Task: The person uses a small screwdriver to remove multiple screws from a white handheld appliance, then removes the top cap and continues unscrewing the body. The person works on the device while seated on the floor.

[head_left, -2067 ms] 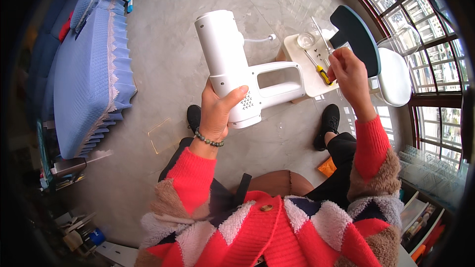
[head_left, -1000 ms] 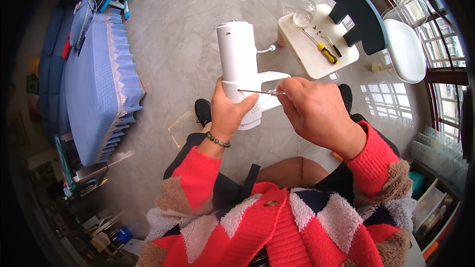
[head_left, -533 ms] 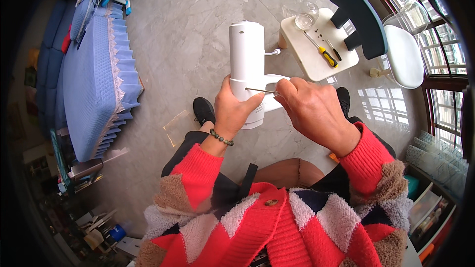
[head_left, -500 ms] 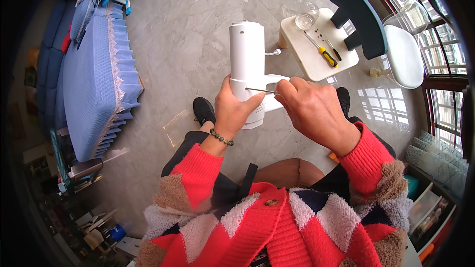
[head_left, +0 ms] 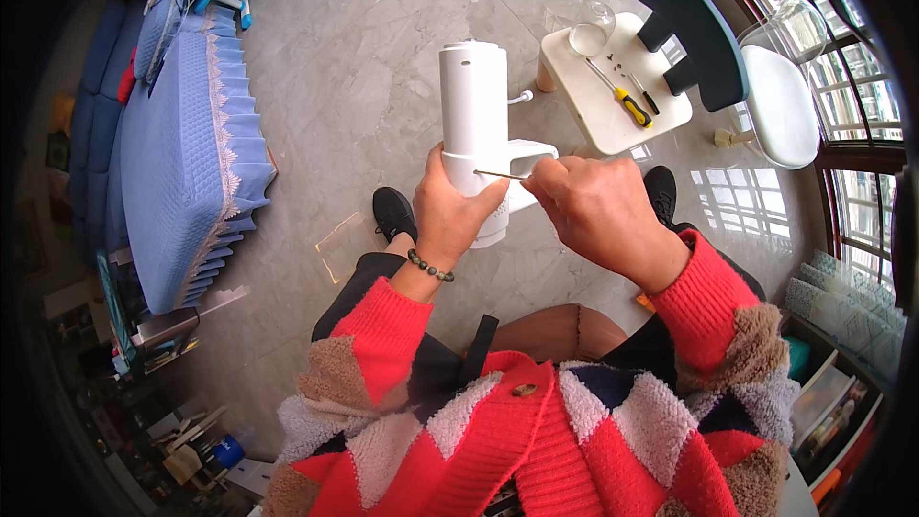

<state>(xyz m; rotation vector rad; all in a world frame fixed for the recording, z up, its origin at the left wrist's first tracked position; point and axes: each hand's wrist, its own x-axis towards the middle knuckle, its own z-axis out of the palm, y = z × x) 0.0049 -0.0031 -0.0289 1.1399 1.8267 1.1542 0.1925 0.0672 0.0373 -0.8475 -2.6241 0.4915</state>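
My left hand (head_left: pixel 452 199) is wrapped round the lower part of a white cylindrical appliance (head_left: pixel 474 101) with a loop handle (head_left: pixel 529 147) on its right side. A short white stub with a rounded end juts out above that handle. In my closed right hand (head_left: pixel 598 215) is a screwdriver (head_left: pixel 500 174); only its thin metal shaft shows, the grip being hidden by my fingers. The shaft lies nearly level, its tip at a small dark spot on the appliance's side, near my left thumb.
A small chair (head_left: pixel 613 139) with a cream seat and dark backrest stands front right. On it are a clear glass vessel (head_left: pixel 587 38), a yellow-and-black screwdriver (head_left: pixel 632 107), a slim black tool (head_left: pixel 643 93) and several tiny dark pieces. At left is a blue-covered bed (head_left: pixel 182 172).
My right hand has turned slightly on the screwdriver, its knuckles shifting a little left. The appliance has moved slightly left in view; the tip stays at the same spot.
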